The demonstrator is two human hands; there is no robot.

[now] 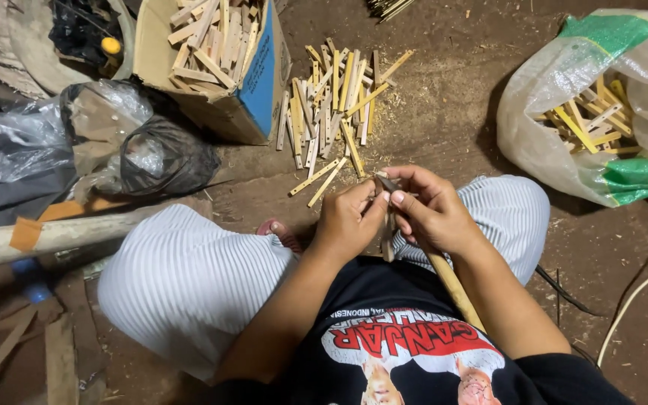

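Note:
I sit cross-legged on a dirt floor in pale striped trousers. My left hand [348,219] pinches a small bamboo strip [382,181] at its near end. My right hand [430,208] is wrapped around a long-handled knife, whose wooden handle [453,287] runs down along my forearm toward my body. The blade is mostly hidden between my fingers where both hands meet. A loose pile of cut bamboo sticks [331,105] lies on the ground just beyond my hands.
A cardboard box [253,82] full of wood strips stands at the upper left. A plastic woven sack [601,105] with yellow sticks sits at the upper right. Plastic bags [99,135] and a pale pole [54,232] lie to the left. A cord [631,300] runs at right.

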